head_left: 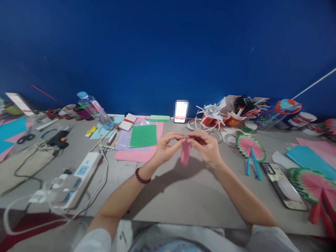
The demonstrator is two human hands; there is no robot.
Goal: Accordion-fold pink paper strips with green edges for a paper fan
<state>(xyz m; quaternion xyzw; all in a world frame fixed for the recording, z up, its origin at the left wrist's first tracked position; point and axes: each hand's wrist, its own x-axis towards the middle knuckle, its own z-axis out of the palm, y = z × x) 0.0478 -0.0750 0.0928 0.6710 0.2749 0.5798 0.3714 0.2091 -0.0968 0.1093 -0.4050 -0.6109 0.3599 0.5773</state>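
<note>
A narrow strip of pink paper (185,154) hangs down between my two hands, above the middle of the table. My left hand (169,145) pinches its upper edge from the left, with thumb and forefinger together. From the other side my right hand (206,145) grips the same edge, its fingertips almost meeting those of the left. Whatever fold lies under the fingertips is too small to make out. Left of my hands lies a green paper square (143,136) on pink sheets (131,156) and purple paper (122,141).
Right of me are a pink-and-green paper fan (251,148), a phone (285,189) with a white mouse (288,190), and another fan (312,182). Left are a power strip (83,171) with cables, a bottle (97,110) and scissors (25,137). Paper shreds (211,112) fill a cup behind.
</note>
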